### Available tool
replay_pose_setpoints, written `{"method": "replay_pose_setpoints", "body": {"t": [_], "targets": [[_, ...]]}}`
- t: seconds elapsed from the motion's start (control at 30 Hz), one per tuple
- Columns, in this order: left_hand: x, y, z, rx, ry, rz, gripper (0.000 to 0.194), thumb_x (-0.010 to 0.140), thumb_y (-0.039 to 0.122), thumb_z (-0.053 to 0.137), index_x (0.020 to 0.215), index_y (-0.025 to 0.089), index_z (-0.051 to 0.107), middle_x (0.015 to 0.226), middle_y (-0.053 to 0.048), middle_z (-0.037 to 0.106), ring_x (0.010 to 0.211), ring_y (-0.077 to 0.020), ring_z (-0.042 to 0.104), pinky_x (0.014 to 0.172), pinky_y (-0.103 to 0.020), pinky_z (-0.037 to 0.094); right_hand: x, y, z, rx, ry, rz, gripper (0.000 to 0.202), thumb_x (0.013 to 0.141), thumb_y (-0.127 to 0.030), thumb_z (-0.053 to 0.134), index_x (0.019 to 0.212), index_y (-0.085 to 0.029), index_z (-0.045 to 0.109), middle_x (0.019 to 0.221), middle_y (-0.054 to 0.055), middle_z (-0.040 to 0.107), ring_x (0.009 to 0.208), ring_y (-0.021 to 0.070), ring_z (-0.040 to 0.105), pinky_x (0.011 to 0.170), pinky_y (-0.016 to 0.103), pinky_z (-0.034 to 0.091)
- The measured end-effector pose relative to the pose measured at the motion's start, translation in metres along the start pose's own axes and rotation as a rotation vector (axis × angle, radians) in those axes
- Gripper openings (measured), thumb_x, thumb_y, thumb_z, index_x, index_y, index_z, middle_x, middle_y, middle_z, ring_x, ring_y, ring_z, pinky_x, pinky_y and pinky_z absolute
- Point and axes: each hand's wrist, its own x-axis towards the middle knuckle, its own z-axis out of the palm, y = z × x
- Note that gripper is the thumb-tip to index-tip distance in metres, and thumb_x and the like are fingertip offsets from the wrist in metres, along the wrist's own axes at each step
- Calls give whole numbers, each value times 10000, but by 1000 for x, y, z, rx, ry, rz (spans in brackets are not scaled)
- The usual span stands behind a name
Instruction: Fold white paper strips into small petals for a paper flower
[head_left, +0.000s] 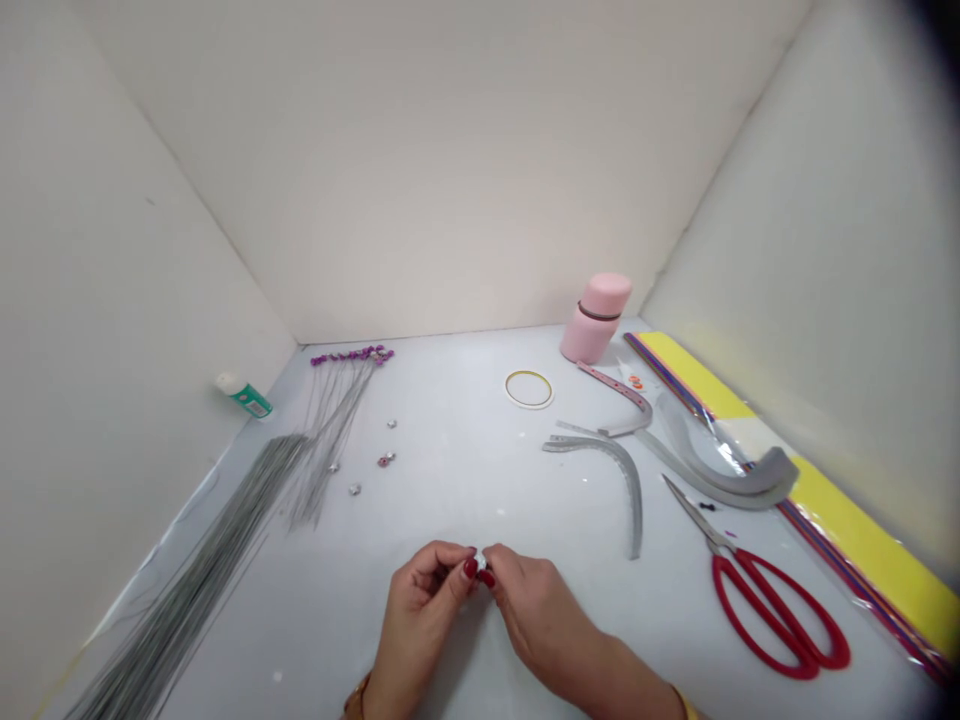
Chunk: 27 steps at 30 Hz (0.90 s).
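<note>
My left hand (429,588) and my right hand (534,605) meet low in the middle of the view, fingertips pinched together. Between them sits a small silvery-white piece (481,564), mostly covered by fingers and thumbs. Its kind is not clear. Several small crumpled silvery pieces lie to the left on the table, among them one piece (355,490) nearest my left hand and another piece (391,424) farther back. A reddish small piece (383,462) rests beside them.
Grey wires (202,560) and purple-tipped wire stems (337,400) lie left, near a glue stick (251,398). Tape ring (551,399), pink bottle (592,335), grey strips (634,490), red-handled scissors (772,600) and coloured sheets (847,520) occupy the right. Walls enclose three sides.
</note>
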Motion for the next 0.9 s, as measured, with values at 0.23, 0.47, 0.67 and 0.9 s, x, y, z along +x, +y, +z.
{"method": "replay_pose_setpoints", "body": {"t": [0.23, 0.47, 0.67, 0.9], "targets": [[-2, -4, 6, -91, 74, -37, 132, 693, 259, 666, 654, 135, 644, 582, -1, 624, 580, -115, 540, 588, -203, 438, 2, -1, 5, -184, 101, -114, 172, 829, -56, 321, 794, -180, 435, 662, 25, 545, 553, 151, 494, 504, 242, 337], [-3, -15, 10, -184, 126, -47, 154, 682, 269, 682, 642, 130, 630, 559, 6, 598, 570, -111, 531, 581, -208, 428, 5, -1, 10, -200, 155, -108, 210, 837, -69, 297, 743, -177, 450, 609, 26, 530, 518, 156, 486, 476, 249, 345], [0, -12, 8, -168, 133, -77, 161, 675, 288, 684, 669, 133, 641, 584, -4, 621, 578, -117, 541, 589, -213, 427, 7, 1, 8, -182, 141, -115, 224, 866, -99, 287, 747, -172, 462, 610, 23, 542, 517, 146, 497, 481, 239, 367], [1, -1, 5, -191, 129, -145, 121, 673, 240, 684, 656, 134, 629, 601, -7, 625, 572, -118, 536, 585, -216, 417, 8, 0, 4, -148, 92, -119, 186, 889, -111, 307, 922, -161, 483, 724, 42, 579, 628, 152, 540, 567, 243, 414]]}}
